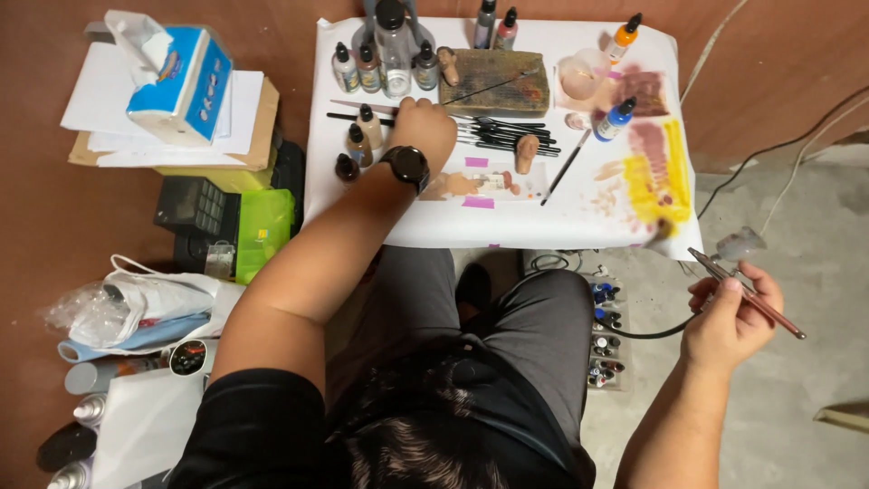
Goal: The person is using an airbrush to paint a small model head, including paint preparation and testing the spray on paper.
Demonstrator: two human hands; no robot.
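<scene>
Airbrush (748, 293) sits in the right hand (727, 321), held out to the side over the concrete floor (815, 226), well apart from the worktop (579, 213); the fingers (759, 282) are closed around its slim reddish body, and a dark hose (647, 333) runs from under the hand toward the knees. The airbrush's cup end blurs against the floor and is hard to make out.

The left hand (422, 128) reaches across the paper-covered worktop to the row of black brushes (502, 134) beside small paint bottles (362, 136). Seen from behind the knuckles, its fingers are curled under, so I cannot tell whether they grip anything. A dark watch (405, 164) is on that wrist.

Near the hand lie a brown stained sponge block (495, 81), a small flesh-toned figure part (526, 152) and yellow and red paint smears (656, 172). A tissue box (181, 81) rests on stacked paper at the left. A rack of paint bottles (605, 340) on the floor is partly hidden by the person's leg. Spray cans (81, 412) at the lower left are cut off by the frame edge.
</scene>
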